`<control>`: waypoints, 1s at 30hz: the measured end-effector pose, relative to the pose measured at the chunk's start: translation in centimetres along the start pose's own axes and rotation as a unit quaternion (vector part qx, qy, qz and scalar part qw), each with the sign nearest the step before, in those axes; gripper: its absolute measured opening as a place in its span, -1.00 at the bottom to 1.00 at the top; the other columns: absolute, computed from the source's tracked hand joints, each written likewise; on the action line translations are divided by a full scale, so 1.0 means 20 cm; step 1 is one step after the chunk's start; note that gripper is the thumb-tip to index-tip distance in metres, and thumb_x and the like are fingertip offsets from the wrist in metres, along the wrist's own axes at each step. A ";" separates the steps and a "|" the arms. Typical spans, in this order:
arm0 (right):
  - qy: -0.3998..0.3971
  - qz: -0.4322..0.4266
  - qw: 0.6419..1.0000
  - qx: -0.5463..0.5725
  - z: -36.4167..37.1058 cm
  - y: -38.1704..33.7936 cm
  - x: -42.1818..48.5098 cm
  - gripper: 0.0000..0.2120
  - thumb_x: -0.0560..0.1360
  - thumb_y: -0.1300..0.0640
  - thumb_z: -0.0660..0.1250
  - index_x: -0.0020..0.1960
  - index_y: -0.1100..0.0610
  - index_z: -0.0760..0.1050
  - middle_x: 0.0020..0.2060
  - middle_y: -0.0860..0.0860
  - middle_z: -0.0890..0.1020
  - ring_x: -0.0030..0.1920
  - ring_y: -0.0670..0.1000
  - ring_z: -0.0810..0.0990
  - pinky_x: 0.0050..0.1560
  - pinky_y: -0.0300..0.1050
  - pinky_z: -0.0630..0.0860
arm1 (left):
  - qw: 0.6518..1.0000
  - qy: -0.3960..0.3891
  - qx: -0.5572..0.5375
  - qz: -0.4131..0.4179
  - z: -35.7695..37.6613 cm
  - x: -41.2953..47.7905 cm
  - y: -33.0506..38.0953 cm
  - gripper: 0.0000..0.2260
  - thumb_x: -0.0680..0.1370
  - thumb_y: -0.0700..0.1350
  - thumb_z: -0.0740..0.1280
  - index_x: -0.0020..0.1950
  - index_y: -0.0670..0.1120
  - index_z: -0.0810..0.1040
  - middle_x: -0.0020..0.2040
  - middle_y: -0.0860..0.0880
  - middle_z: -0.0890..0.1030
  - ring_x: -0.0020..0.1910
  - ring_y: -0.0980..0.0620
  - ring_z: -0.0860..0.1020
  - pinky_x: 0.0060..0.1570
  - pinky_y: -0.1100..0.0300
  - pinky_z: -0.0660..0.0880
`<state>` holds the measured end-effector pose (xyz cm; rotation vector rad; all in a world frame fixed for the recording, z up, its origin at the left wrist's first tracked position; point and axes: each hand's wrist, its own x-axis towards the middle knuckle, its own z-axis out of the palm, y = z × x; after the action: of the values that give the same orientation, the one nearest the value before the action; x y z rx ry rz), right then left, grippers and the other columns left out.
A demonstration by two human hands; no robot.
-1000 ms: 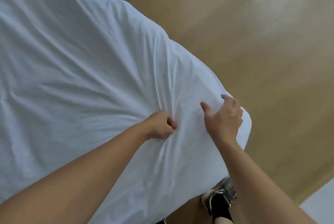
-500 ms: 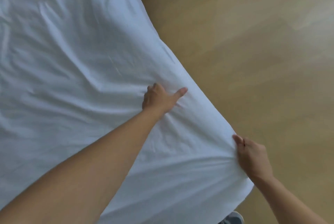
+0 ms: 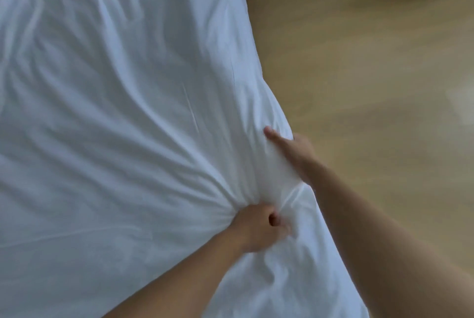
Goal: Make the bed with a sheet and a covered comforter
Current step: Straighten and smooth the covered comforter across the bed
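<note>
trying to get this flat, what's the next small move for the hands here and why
Probably pull the bunch out toward the edge: the left hand grips gathered sheet, creases fan out from it, and the right hand lies over the edge, thumb on top.

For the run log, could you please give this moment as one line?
stage: fitting sheet | left hand: grips bunched sheet | right hand: holds sheet edge, thumb on top

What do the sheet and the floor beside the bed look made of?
The sheet looks like thin woven cotton or a blend, matte white: it bunches into fine creases at the left hand. The floor looks like light wood or laminate, satin: faint grain, soft glare.
</note>
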<state>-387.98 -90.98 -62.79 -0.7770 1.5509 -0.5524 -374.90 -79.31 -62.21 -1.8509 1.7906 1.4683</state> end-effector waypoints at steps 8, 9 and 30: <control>0.307 -0.130 0.912 -0.238 -0.11 0.00 -0.04 -0.63 0.49 -0.07 0.45 -0.04 0.26 0.54 -0.17 0.25 0.65 -0.11 0.30 0.60 -0.20 0.02 0.41 | 0.891 0.454 -0.021 0.007 -0.47 0.10 -0.12 -0.61 0.40 0.21 0.30 0.09 -0.01 0.55 0.04 -0.03 0.54 0.02 -0.14 0.50 0.01 0.02 0.50; 0.230 -0.090 0.923 -0.296 -0.07 0.06 -0.01 -0.64 0.50 -0.06 0.43 -0.01 0.26 0.56 -0.10 0.28 0.67 -0.04 0.32 0.62 -0.17 0.03 0.44 | 0.907 0.420 -0.003 -0.041 -0.49 0.13 -0.11 -0.45 0.39 0.30 0.33 0.27 0.03 0.49 0.21 -0.05 0.45 0.15 -0.18 0.44 0.11 -0.04 0.48; -0.247 0.179 0.948 0.092 -0.42 -0.19 0.73 -0.21 0.29 -0.50 0.38 0.33 -0.01 0.52 0.20 -0.01 0.66 0.20 0.04 0.64 0.23 0.05 0.53 | 0.915 0.253 0.063 -0.306 -0.32 0.60 0.22 0.10 0.20 0.68 0.11 0.59 0.27 -0.24 0.59 0.04 -0.41 0.58 -0.22 -0.34 0.43 -0.47 -0.08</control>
<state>-395.89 -105.18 -68.61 -0.4304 1.1168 -0.2048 -377.86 -92.83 -65.52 -2.5531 1.2095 0.6694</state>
